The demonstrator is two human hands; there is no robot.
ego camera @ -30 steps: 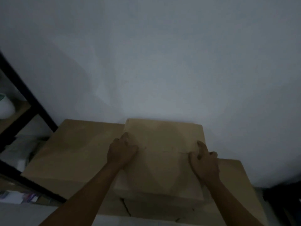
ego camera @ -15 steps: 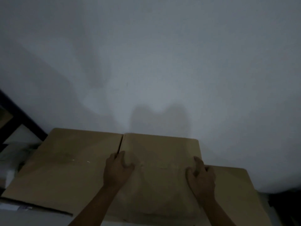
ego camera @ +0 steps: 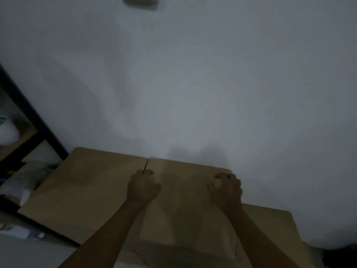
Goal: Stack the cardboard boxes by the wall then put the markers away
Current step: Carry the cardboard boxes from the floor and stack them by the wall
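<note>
Dim light falls on a plain pale wall (ego camera: 193,84), and everything here is best placed against it. Pushed up to the foot of that wall lies a flat brown cardboard box (ego camera: 189,190), its far edge touching or all but touching the plaster. Just beside it, on the side of the black metal shelf frame (ego camera: 38,124), sits a second, wider brown cardboard box (ego camera: 83,190), also against the wall; a thin dark seam parts the two. A third brown cardboard piece (ego camera: 270,223) shows lower down, on the other side, further out from the wall.

Both hands rest on the middle box top. The left hand (ego camera: 143,187) lies palm down by the seam, its fingers curled at the box's edge. The right hand (ego camera: 227,188) is at the opposite edge, fingers hooked and partly bent. Neither pinches anything. The box's long axis runs from the person straight towards the wall, between the two arms, so both hands are equally near. No markers are visible. Judging by this, the box is being settled home.
</note>
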